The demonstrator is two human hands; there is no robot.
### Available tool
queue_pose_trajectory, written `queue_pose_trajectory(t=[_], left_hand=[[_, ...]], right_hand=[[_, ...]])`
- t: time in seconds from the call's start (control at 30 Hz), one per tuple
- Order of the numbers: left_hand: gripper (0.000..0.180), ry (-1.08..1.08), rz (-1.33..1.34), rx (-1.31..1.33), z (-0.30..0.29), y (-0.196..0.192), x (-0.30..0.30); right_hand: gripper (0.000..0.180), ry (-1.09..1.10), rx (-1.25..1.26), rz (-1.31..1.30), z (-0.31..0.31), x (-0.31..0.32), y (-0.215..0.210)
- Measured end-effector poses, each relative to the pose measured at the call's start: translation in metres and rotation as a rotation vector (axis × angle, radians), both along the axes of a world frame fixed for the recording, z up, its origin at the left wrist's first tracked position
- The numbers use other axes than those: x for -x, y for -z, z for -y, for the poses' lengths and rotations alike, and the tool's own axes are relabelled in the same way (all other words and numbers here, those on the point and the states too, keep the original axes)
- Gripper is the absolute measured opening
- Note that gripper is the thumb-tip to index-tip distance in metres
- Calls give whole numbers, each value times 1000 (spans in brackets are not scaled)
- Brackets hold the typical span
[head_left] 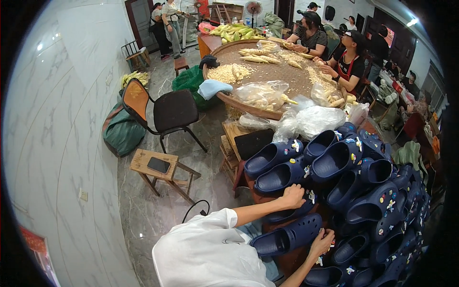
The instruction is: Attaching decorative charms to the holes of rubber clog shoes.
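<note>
Left hand: your left hand [292, 195] rests curled over a navy clog [299, 210] in the heap.
Right hand: your right hand [321, 241] pinches a small charm [332, 234] at another clog [287, 235], lying in front of you.
Behind: people shell corn at a round tray [248, 107].

both bare forearms come up from the lower edge, out of short white sleeves, angled toward the right; the left hand [292, 195] lies farther out, palm down, fingers curled and pressing downward; the right hand [321, 241] sits nearer the body, wrist bent, fingertips pinched together; the two hands are apart
</note>
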State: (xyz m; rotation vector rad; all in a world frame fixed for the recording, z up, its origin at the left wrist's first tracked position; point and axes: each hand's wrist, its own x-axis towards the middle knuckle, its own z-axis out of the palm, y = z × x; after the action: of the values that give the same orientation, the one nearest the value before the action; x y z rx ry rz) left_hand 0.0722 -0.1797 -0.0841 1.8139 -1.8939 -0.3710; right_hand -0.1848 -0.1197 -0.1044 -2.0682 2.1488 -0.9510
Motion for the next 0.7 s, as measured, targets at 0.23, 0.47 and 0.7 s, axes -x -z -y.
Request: queue_pose_trajectory(t=[0.23, 0.47, 0.7], left_hand=[[17, 8, 27, 25, 28, 24, 3], [11, -71, 63, 157, 28, 36, 6], [17, -50, -18, 48, 20, 6, -1]], right_hand=[[12, -306, -14, 220, 22, -51, -23], [9, -460, -46, 115, 28, -84, -24], [11, -495, -94, 183, 35, -87, -25]])
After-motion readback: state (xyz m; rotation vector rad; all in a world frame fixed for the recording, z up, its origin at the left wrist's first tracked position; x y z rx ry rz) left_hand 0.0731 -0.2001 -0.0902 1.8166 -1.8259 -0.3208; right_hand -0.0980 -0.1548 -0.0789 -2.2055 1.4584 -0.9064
